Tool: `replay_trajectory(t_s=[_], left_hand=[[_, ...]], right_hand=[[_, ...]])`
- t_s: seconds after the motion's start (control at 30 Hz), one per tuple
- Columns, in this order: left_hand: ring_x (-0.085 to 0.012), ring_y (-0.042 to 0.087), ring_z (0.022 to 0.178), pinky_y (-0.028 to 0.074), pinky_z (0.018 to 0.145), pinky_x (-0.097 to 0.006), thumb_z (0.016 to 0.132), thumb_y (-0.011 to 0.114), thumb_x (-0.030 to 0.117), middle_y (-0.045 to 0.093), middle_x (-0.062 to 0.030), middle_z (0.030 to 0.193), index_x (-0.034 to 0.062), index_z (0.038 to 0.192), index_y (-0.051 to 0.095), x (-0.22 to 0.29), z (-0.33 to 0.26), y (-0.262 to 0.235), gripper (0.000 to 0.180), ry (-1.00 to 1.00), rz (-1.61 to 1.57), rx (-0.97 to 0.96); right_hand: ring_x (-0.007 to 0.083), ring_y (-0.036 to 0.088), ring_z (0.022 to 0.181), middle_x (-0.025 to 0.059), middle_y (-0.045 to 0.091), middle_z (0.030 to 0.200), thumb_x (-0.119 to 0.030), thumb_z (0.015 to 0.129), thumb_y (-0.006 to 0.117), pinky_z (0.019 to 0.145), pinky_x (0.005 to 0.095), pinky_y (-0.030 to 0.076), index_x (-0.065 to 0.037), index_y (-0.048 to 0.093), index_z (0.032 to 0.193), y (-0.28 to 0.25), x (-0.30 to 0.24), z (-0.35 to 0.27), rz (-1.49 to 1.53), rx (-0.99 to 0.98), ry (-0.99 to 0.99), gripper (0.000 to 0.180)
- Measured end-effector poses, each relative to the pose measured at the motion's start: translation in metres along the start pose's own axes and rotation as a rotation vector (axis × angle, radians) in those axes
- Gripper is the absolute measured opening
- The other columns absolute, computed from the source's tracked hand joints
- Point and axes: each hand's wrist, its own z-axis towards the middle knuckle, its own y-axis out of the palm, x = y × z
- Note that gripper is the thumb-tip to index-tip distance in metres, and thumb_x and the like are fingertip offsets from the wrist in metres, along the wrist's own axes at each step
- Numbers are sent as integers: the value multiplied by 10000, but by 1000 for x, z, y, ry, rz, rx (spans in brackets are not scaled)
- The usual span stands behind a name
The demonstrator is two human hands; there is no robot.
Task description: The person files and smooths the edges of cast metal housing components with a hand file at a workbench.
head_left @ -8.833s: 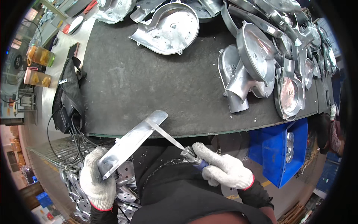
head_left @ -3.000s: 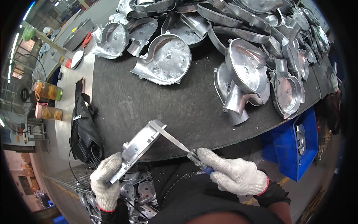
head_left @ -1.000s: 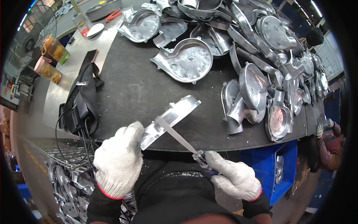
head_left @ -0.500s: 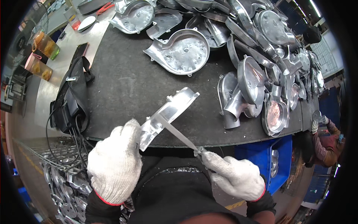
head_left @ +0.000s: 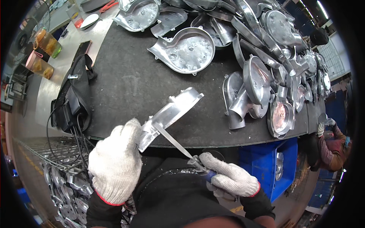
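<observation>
My left hand (head_left: pixel 116 163), in a white knit glove, is closed around the lower end of a shiny metal blower housing (head_left: pixel 176 108). The housing is tilted on its edge at the front of the dark table, its upper end toward the right. In its white glove, my right hand (head_left: pixel 230 174) grips the wrapped handle of a flat file (head_left: pixel 173 141). A bit of blue shows at the handle. The file's blade slants up to the left, and its tip lies against the housing's lower part, near my left fingers.
More housings lie on the dark mat (head_left: pixel 121 83), one (head_left: pixel 190 51) apart, others piled right (head_left: pixel 262 79). At left are a black mesh bag (head_left: pixel 70 91) with cables, a phone (head_left: pixel 84 47) and bottles (head_left: pixel 40 64). A blue bin (head_left: pixel 266 171) and wire basket (head_left: pixel 57 155) sit below. Another person (head_left: pixel 334 148) works far right.
My right hand has drawn down and a little left with the file. The file's tip has shifted slightly down along the housing. My left hand and the housing have moved slightly left.
</observation>
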Motion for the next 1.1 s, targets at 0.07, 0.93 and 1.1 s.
replay_trajectory(t_s=[0.07,0.93,1.1], left_hand=[[-307,699,659,543,587,-416,842,705,81,663,-70,858,164,1146,640,1,1,-1,321,-16,25,3],[-333,715,795,568,681,-435,784,721,-3,694,-74,942,158,1094,645,21,12,-13,358,-52,-20,-129],[-271,728,691,580,600,-391,870,700,114,660,-67,854,119,1080,609,17,9,-9,229,58,58,-63]], right_hand=[[107,561,727,23,647,943,-215,1042,501,705,267,528,-194,226,1691,0,9,6,-26,-12,-32,705],[271,635,551,91,576,763,-269,845,802,469,409,519,-379,651,1399,44,13,-3,-1434,855,-347,584],[328,678,618,130,656,872,-204,853,780,553,418,570,-302,619,1454,33,-4,-6,-1420,776,-313,630]])
